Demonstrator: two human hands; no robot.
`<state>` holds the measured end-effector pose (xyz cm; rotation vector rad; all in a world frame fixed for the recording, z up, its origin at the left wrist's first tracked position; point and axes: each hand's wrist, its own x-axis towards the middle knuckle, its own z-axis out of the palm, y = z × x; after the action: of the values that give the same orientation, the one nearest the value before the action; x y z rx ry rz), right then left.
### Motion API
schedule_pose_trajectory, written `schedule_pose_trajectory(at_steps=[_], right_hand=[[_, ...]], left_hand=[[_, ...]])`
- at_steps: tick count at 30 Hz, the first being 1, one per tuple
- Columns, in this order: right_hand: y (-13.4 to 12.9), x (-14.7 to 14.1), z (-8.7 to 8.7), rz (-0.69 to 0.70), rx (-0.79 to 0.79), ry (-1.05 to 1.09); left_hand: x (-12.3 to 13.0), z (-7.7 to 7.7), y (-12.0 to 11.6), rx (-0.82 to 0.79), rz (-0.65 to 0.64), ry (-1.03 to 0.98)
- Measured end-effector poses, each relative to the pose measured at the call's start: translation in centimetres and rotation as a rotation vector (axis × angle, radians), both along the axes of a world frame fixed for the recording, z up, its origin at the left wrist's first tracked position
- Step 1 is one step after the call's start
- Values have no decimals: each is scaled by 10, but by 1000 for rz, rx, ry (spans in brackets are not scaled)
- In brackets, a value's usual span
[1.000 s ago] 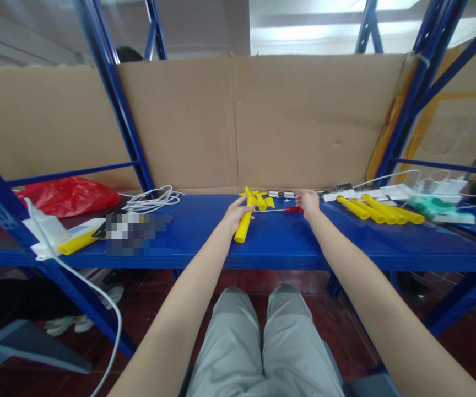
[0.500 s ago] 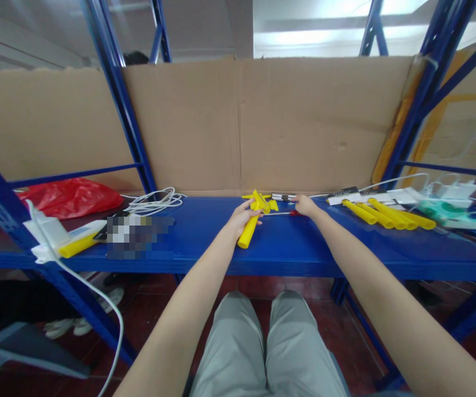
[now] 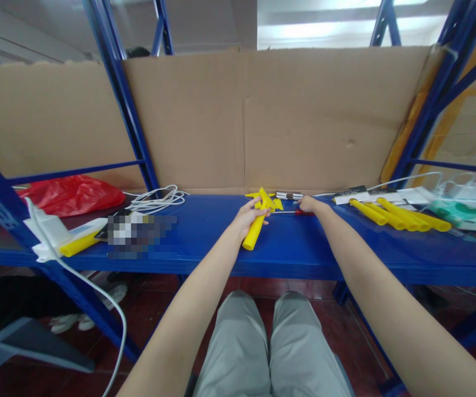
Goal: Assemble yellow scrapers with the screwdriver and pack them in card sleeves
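Note:
My left hand is wrapped round a yellow tube that tilts over the blue shelf. A flat, pointed yellow piece shows at the tube's upper end. Several small yellow pieces lie just behind it. A screwdriver with a red handle lies on the shelf, its thin shaft pointing left toward the tube. Right behind that handle, my right hand has its fingers drawn together, low at the shelf. What they pinch, if anything, is too small to make out.
Several yellow tubes lie at the right, near white power strips. Coiled white cable and a red plastic bag are at the left. A cardboard panel closes the back; blue posts flank it.
The view has shifted slightly, so everything sits a little further right. More of the red screwdriver handle shows beside my right hand. My left hand keeps its hold on the yellow tube.

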<state>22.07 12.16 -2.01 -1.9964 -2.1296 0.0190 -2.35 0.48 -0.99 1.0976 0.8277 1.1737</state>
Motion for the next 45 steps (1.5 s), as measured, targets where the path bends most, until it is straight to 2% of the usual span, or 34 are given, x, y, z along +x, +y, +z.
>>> schedule_pose_trajectory(at_steps=[14, 26, 35, 41, 45], right_hand=[[-6, -10, 9, -25, -90, -115], [-10, -14, 10, -64, -36, -159], [3, -10, 7, -88, -35, -166], [7, -8, 4, -104, -58, -138], [3, -8, 2, -114, -63, -112]], left_hand=[[0, -2, 0, -21, -66, -37], [0, -2, 0, -28, -77, -34], [1, 2, -6, -24, -67, -16], [0, 0, -4, -16, -104, -1], [0, -1, -4, -21, -186, 15]])
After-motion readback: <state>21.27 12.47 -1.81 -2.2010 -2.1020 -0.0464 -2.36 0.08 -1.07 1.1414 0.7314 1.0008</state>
